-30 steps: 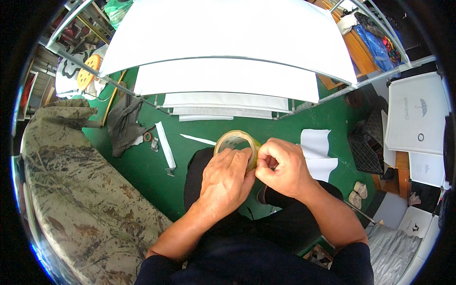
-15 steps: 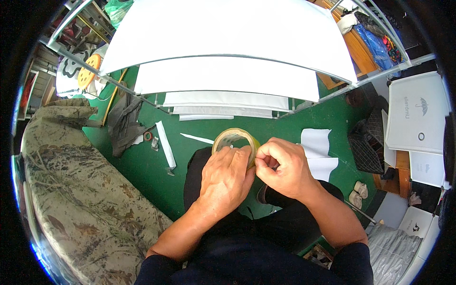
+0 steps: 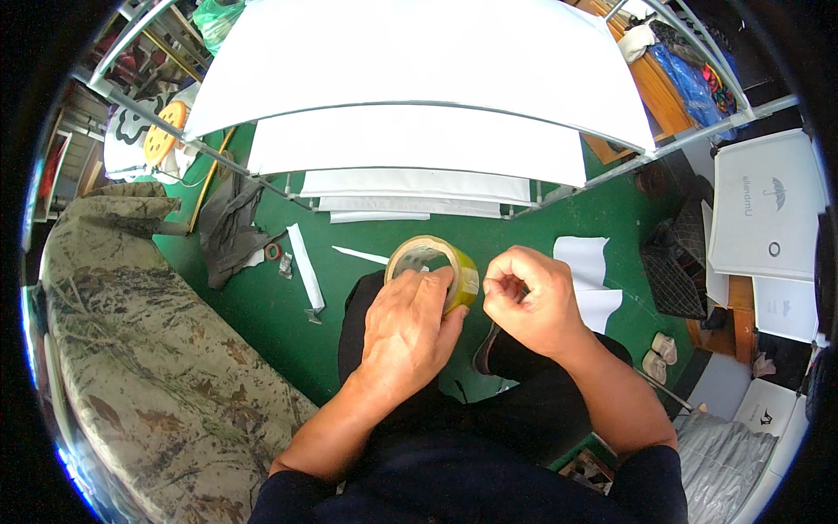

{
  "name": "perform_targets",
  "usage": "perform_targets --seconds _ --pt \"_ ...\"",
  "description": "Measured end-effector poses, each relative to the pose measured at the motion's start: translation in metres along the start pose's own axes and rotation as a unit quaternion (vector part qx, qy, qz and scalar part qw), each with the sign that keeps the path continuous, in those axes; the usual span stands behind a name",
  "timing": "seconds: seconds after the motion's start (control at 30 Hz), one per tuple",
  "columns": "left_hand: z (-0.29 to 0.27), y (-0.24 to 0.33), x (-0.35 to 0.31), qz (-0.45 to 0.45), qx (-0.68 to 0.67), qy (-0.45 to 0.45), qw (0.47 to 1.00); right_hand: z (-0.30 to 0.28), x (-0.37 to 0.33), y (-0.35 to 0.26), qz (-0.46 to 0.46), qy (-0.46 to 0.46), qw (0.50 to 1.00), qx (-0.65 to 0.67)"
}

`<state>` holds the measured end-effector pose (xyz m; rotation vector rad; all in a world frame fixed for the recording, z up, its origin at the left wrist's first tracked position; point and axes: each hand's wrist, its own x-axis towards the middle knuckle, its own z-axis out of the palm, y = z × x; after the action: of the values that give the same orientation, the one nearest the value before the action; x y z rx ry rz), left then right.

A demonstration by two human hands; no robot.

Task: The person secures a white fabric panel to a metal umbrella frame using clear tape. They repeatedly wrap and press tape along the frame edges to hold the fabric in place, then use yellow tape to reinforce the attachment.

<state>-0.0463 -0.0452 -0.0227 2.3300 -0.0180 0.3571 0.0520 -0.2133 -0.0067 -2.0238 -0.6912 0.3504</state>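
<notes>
A wide roll of yellowish-green adhesive tape (image 3: pixel 465 278) is held above my knees, its brown cardboard core facing up and away. My left hand (image 3: pixel 404 321) is closed on its near side, with some fingers over the rim into the core and the thumb along the outside. Just right of the roll and apart from it is my right hand (image 3: pixel 539 301). Its thumb and forefinger are pinched together, the other fingers curled. Whatever may be between those fingertips is too small to make out.
Ahead stands a metal-pipe rack (image 3: pixel 419 104) with tiered white sheets. A camouflage-covered seat (image 3: pixel 157 349) fills the left. White sheet pieces (image 3: pixel 580 262), a grey cloth (image 3: pixel 229 227) and a small reddish ring (image 3: pixel 273 251) lie on the green floor (image 3: pixel 349 253). White boxes (image 3: pixel 764 210) stand at right.
My right hand has moved off the tape roll, a little to the right, leaving a gap. In my left hand the roll has turned slightly and shows more of its outer side.
</notes>
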Motion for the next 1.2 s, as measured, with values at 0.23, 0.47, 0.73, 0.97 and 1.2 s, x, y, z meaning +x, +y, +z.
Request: perform_targets --seconds 0.23,0.47,0.73,0.97,1.2 --pt "0.005 0.0 0.002 0.013 0.028 0.01 0.999 0.008 0.0 -0.004 -0.103 0.019 0.994 -0.041" --pt "0.008 0.001 0.005 0.029 0.043 0.014 0.999 0.008 0.002 -0.004 -0.105 0.002 0.994 -0.04" --pt "0.009 0.003 0.003 0.025 0.022 0.005 0.999 0.01 0.003 -0.001 -0.082 -0.006 0.996 -0.026" --pt "0.007 0.007 0.004 0.002 -0.005 -0.002 1.0 0.001 0.003 -0.002 -0.029 0.0 0.999 -0.024" --pt "0.002 0.002 0.003 -0.023 -0.025 -0.006 0.999 -0.011 0.008 -0.008 -0.002 -0.073 0.997 0.019"
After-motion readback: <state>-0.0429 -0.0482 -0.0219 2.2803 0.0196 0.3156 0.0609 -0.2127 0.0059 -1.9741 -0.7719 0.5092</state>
